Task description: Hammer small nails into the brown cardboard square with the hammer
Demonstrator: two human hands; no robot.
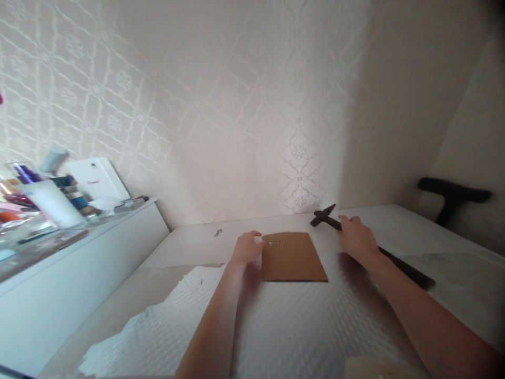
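Note:
A thin brown board (294,260) lies flat on a sheet of bubble wrap (292,321). Near its far left corner are rows of small marks and a tiny pale, shiny spot too small to name. My left hand (248,247) is at the board's left edge, fingers curled round that edge near the far corner. Off to the right, my right hand (357,237) is closed round the handle of a hammer (406,268). The hammer's dark head points away toward the wall, just beyond the board's far right corner, apart from the board.
Several small nails or screws (218,232) lie near the wall on the left, and one small piece (201,281) on the bubble wrap. A white cabinet (98,258) crowded with bottles and boxes borders the left. A black T-shaped armrest (453,195) stands at the right.

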